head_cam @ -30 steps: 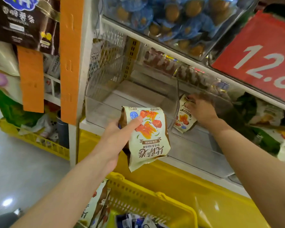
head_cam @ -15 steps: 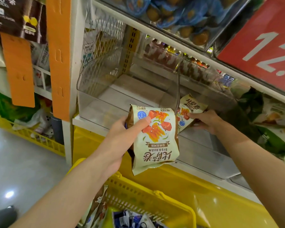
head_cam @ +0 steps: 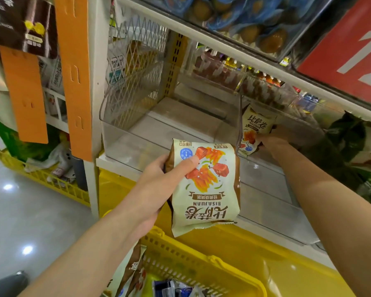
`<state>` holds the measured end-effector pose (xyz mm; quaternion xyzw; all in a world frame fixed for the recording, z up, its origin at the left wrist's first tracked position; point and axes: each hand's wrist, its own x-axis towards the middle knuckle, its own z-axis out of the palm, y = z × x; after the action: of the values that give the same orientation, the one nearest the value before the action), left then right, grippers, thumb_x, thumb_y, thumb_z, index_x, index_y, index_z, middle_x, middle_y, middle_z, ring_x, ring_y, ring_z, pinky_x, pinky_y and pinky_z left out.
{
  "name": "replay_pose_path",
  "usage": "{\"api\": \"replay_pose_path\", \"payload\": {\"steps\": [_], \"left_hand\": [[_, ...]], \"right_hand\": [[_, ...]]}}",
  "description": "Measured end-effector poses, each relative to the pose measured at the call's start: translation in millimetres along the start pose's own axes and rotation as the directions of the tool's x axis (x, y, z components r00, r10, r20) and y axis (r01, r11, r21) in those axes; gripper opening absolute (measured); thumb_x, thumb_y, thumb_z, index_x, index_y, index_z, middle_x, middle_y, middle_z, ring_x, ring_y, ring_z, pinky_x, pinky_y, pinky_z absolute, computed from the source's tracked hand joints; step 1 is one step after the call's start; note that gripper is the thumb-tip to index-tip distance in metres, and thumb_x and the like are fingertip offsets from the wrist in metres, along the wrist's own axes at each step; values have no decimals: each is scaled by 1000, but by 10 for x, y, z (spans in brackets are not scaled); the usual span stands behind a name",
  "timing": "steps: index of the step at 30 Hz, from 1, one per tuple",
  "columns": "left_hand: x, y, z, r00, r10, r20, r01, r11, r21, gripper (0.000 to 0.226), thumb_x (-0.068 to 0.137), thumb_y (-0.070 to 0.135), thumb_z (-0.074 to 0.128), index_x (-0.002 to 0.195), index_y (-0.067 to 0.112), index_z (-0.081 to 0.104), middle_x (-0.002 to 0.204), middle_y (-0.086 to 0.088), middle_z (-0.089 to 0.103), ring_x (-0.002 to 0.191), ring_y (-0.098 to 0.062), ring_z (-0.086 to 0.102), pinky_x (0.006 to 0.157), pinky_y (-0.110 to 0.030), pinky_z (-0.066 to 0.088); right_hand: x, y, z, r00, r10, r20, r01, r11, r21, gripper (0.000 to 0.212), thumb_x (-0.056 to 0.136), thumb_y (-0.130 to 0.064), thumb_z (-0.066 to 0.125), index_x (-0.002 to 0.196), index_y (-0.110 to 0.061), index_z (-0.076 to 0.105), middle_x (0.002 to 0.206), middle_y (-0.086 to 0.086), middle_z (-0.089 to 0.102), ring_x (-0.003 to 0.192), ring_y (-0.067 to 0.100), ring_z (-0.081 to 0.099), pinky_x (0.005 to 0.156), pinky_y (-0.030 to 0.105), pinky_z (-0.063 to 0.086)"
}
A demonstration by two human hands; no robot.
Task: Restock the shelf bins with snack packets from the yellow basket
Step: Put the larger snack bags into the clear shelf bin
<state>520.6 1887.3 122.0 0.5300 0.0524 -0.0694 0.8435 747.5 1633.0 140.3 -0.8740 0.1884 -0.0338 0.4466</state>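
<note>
My right hand [head_cam: 269, 144] pinches a snack packet [head_cam: 255, 127] down inside the clear bin [head_cam: 262, 190], while my left hand [head_cam: 159, 186] grips a second packet [head_cam: 205, 187] out front. I'd stand the first one upright, label forward, before letting go.

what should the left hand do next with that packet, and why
Probably lift the snack packet in the left hand over the clear bin's front wall and set it inside: it hangs outside that wall, the bin looks empty, and the right hand is busy with a second packet.
</note>
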Motion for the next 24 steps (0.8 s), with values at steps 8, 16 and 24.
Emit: {"api": "replay_pose_path", "payload": {"steps": [8,16,24], "left_hand": [[-45,-7,68,999,12,-30,-13,999,-29,28,78,36,67,102,21,64,87,-1,75,78,-15,72,60,-24,58],[-224,-4,65,997,-77,25,81,939,-334,25,82,22,61,106,16,63,96,-6,74,81,-20,71,56,-33,56],[-571,-52,15,998,-50,46,66,876,-478,41,77,15,60,118,12,57,104,-11,71,91,-27,69,63,-47,57]], "right_hand": [[-568,27,-38,994,-103,-46,103,995,4,44,89,-26,61,127,-7,50,130,12,57,118,25,56,86,29,45],[-2282,38,-188,802,-595,-56,598,799,66,17,94,-26,53,108,-28,45,96,-17,54,84,-13,51,70,1,41],[-3032,169,-253,784,-142,604,-40,960,277,50,88,-48,51,127,-16,52,123,1,63,109,14,62,97,33,48]]}}
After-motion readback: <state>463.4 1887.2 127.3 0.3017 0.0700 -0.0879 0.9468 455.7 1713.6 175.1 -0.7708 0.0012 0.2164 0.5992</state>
